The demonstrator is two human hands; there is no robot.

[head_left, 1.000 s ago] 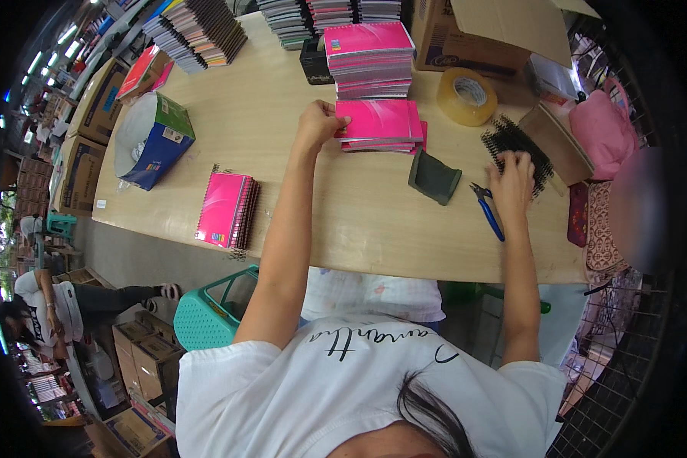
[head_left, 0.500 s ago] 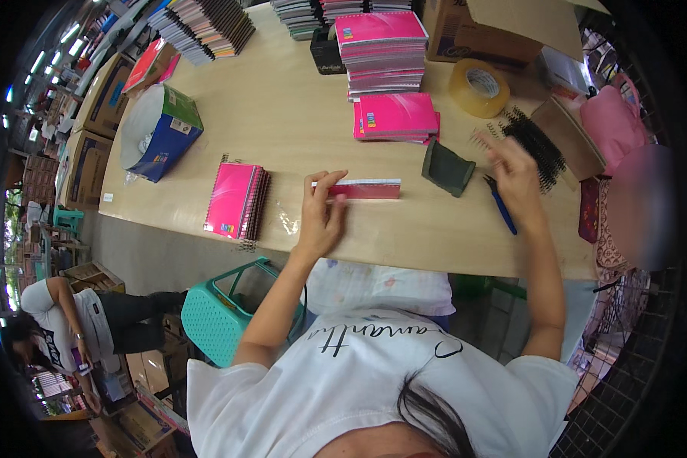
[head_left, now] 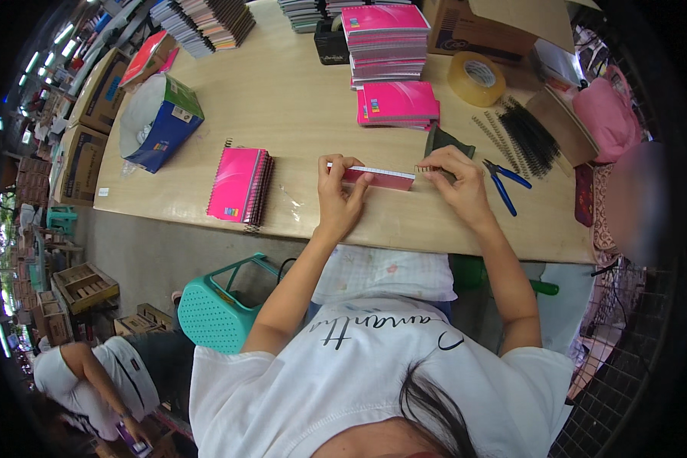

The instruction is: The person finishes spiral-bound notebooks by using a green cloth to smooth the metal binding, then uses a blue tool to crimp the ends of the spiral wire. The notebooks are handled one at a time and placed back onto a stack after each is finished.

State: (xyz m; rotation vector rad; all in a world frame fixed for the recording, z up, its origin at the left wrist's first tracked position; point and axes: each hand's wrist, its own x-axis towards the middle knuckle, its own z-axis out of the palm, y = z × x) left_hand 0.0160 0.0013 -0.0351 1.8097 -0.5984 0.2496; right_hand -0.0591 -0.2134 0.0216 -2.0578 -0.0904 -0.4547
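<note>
My left hand [head_left: 341,197] is closed around a thin pink notebook [head_left: 389,180], which stands on its long edge with its white page edge upward. At the notebook's right end my right hand [head_left: 463,191] pinches a thin spiral binding coil [head_left: 423,169]; most of that coil is hidden by the fingers. Whether the coil touches the notebook I cannot tell. Behind the right hand sits a dark green folded piece [head_left: 449,140], partly covered. Blue-handled cutting pliers [head_left: 502,188] lie to its right, close to a pile of black spiral coils [head_left: 530,141].
Coil-bound pink notebooks [head_left: 235,187] are stacked at left, near a blue-green box [head_left: 172,130]. Toward the back are pink notebook stacks [head_left: 388,47], a tape roll [head_left: 477,79] and a cardboard box [head_left: 473,30]. A green stool [head_left: 215,314] and another person [head_left: 118,382] are at lower left.
My right hand has moved left from beside the coil pile to the notebook's right end, bringing a coil. The notebook has shifted slightly right in my left hand. The other person has bent lower.
</note>
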